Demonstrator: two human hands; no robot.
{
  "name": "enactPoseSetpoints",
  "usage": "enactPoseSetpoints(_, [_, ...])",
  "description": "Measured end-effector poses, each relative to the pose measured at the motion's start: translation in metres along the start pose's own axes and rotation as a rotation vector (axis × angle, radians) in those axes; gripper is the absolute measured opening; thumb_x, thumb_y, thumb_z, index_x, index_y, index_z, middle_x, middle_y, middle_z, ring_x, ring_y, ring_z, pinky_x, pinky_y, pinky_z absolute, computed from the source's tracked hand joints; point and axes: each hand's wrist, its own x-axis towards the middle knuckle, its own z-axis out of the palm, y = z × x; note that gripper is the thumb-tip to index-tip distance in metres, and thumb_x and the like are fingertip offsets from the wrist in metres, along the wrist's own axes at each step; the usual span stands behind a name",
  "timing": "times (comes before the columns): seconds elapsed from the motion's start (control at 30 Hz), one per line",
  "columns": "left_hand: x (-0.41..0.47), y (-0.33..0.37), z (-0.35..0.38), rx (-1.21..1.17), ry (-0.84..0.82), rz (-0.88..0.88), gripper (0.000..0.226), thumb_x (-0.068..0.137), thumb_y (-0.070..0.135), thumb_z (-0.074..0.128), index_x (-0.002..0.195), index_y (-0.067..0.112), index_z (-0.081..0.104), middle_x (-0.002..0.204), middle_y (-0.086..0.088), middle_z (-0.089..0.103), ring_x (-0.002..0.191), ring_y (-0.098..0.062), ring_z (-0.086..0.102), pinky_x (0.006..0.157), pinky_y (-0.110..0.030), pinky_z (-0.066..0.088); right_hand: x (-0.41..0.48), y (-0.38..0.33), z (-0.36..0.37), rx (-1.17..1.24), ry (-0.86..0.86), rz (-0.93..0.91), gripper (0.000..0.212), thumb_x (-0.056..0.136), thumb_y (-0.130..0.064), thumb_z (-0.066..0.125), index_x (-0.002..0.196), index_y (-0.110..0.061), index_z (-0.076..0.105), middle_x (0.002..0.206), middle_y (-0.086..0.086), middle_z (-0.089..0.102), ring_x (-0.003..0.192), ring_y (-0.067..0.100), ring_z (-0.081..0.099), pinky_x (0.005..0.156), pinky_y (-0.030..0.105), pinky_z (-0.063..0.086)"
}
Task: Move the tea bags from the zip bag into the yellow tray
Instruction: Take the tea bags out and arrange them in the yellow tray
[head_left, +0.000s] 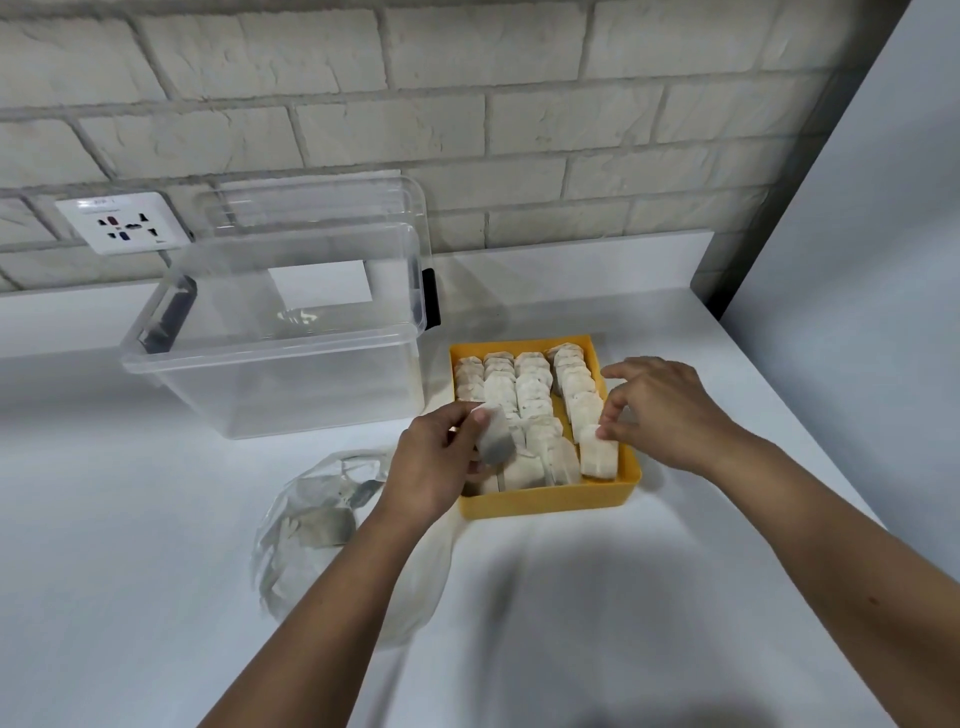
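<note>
Left hand (436, 467): fingers curled, pinching one tea bag (493, 439) above the near-left corner of the yellow tray (545, 501). Right hand (660, 410): fingers bent, tips touching the top edge of the nearest right-row bag (598, 460); whether they grip it is unclear. Zip bag (317, 525) lies near-left on the counter (130, 519), partly hidden by the left forearm, its contents blurred.

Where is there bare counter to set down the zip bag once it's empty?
Bare counter lies right of the yellow tray past the right hand, behind the tray, and left of the zip bag before the clear bin. Crowded: where bin, bag and tray meet, under the left hand holding a tea bag.
</note>
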Motion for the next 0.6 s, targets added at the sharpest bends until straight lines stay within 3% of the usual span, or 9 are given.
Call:
enactPoseSetpoints(0.1, [0.0,-0.001,-0.001,0.039,-0.025,0.002,0.017,0.101,0.032,0.052,0.104,0.029,0.069,0.091,-0.009,0.073,0.066,-0.021,0.074,0.061,-0.017,0.052,0.013,-0.002,0.014,-0.053,-0.006,0.007,0.018,0.088,-0.042,0.066,0.099,-0.03,0.074,0.154,-0.005,0.038,0.145,0.017,0.022,0.117,0.045,0.014])
enactPoseSetpoints(0.4, [-0.002,0.002,-0.003,0.108,-0.021,0.045,0.014,0.099,0.033,0.057,0.092,0.035,0.069,0.084,-0.003,0.075,0.068,-0.018,0.071,0.052,-0.007,0.045,0.033,-0.008,0.022,-0.366,0.124,0.072,0.021,0.088,-0.032,0.061,0.105,-0.025,0.073,0.149,0.003,0.044,0.145,0.024,0.023,0.117,0.053,0.008])
enactPoseSetpoints(0.6, [-0.003,0.0,-0.002,0.056,-0.008,0.024,0.011,0.094,0.031,0.066,0.089,0.026,0.074,0.084,-0.003,0.074,0.073,-0.021,0.071,0.056,-0.011,0.049,0.037,-0.009,0.022,-0.405,0.095,0.04,0.022,0.088,-0.032,0.063,0.107,-0.024,0.071,0.147,0.005,0.046,0.144,0.026,0.025,0.117,0.056,0.006])
